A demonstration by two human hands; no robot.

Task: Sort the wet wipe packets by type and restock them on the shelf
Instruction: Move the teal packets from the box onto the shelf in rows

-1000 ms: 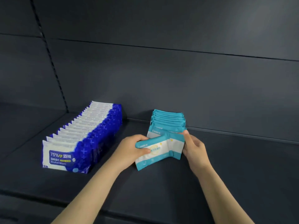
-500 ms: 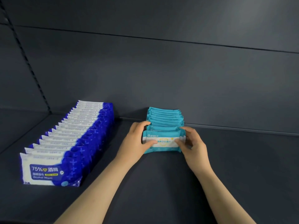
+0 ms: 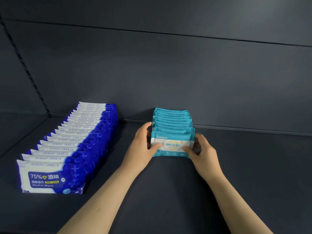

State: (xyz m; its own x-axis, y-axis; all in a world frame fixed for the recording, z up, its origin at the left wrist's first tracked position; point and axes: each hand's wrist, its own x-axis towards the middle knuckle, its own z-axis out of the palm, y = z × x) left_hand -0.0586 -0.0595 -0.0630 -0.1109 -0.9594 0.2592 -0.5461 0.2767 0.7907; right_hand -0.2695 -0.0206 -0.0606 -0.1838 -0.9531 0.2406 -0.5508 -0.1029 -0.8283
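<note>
A row of several teal and white wipe packets (image 3: 172,119) stands upright on the dark shelf (image 3: 168,191), running back to the rear panel. The front teal packet (image 3: 172,144) stands at the head of that row. My left hand (image 3: 143,146) grips its left end, thumb on the face and fingers behind. My right hand (image 3: 202,151) grips its right end the same way. To the left stands a longer row of dark blue and white alcohol wipe packets (image 3: 70,146), its front packet facing me.
The shelf's dark back panel (image 3: 185,73) rises right behind both rows. A slotted upright (image 3: 25,68) runs down the left side. Bare shelf lies between the two rows and to the right of the teal row.
The teal packet went from tilted and in front of the row to upright against the row's front. Both hands moved back with it and still hold its ends.
</note>
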